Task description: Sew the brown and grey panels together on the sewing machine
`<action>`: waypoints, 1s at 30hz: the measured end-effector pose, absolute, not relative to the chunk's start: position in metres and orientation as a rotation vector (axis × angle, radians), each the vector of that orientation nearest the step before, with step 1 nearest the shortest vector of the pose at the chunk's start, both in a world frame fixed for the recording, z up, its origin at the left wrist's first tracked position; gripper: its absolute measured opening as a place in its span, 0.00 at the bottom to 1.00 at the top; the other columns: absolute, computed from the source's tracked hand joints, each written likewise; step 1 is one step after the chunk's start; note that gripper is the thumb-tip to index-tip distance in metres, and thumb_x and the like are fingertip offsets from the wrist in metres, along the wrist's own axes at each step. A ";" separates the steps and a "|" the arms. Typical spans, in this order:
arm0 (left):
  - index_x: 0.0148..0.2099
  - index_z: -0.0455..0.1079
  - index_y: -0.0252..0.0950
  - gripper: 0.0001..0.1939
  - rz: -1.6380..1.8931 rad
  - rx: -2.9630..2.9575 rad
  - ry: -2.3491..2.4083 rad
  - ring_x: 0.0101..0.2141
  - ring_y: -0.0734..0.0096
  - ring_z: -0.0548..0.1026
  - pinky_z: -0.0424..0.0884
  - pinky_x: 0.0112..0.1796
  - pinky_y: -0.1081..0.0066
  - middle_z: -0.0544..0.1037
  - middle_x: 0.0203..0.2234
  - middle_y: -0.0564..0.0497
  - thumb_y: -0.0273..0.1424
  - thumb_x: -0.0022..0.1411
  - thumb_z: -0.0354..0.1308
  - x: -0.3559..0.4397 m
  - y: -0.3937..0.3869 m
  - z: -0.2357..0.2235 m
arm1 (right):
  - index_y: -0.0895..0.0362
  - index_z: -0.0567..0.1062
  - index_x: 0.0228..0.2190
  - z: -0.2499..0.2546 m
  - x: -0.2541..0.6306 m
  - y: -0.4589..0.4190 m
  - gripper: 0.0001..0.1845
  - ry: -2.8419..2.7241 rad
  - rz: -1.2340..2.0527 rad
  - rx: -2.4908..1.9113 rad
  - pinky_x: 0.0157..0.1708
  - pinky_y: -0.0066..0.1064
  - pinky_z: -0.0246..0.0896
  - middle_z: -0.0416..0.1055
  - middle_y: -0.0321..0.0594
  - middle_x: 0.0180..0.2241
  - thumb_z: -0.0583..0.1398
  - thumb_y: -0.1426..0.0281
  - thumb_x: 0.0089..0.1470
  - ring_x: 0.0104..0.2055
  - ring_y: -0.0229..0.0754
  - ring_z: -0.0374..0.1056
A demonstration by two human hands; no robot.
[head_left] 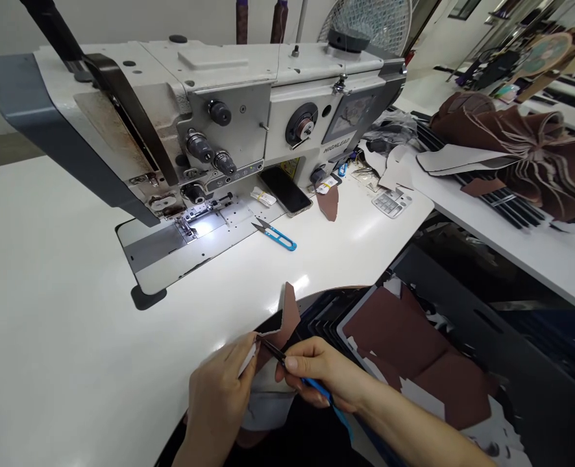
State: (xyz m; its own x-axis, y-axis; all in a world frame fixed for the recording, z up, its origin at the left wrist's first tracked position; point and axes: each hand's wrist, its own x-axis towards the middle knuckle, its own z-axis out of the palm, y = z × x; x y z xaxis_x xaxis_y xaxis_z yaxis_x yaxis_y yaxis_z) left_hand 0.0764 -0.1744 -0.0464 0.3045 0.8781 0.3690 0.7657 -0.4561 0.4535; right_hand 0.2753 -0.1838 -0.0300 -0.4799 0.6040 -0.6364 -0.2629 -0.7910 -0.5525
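Observation:
My left hand (222,395) is closed, pinching the edge of a brown leather-like piece (290,318) with a pale underside. One pointed end of this piece stands up beyond my fingers. In my right hand (324,370) is a blue-handled tool (319,389) with a narrow dark tip; its exact kind is partly hidden by my fingers. The tip touches the piece's edge, close to my left fingertips. Both hands are over my lap at the table's front edge. Blue thread snips (276,235) lie on the table beyond them.
A sewing machine (229,117) with its lamp lit stands on the white table (48,311). Beside its bed are a phone (286,190) and brown scrap (328,204). A dark crate (526,370) of brown pieces sits at right; stacked brown pieces (526,149) lie on another table.

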 end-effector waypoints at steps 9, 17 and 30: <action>0.44 0.74 0.36 0.15 0.846 2.459 1.507 0.24 0.74 0.78 0.69 0.24 0.78 0.80 0.26 0.53 0.28 0.69 0.44 0.077 -0.178 -0.044 | 0.67 0.77 0.27 -0.028 0.281 -0.185 0.27 -0.530 2.315 -1.204 0.09 0.21 0.36 0.61 0.31 0.16 0.70 0.53 0.41 0.11 0.25 0.49; 0.50 0.72 0.38 0.13 0.693 2.599 1.560 0.22 0.75 0.75 0.64 0.22 0.75 0.78 0.25 0.54 0.27 0.67 0.49 0.071 -0.185 -0.052 | 0.66 0.77 0.27 -0.029 0.281 -0.186 0.26 -0.588 2.267 -1.275 0.09 0.21 0.37 0.60 0.30 0.14 0.70 0.53 0.41 0.11 0.25 0.49; 0.49 0.73 0.35 0.13 0.670 2.708 1.525 0.20 0.76 0.71 0.61 0.22 0.74 0.74 0.21 0.55 0.26 0.67 0.49 0.071 -0.186 -0.054 | 0.67 0.78 0.27 -0.031 0.281 -0.188 0.27 -0.537 2.290 -1.267 0.09 0.21 0.37 0.61 0.31 0.16 0.70 0.52 0.41 0.11 0.25 0.50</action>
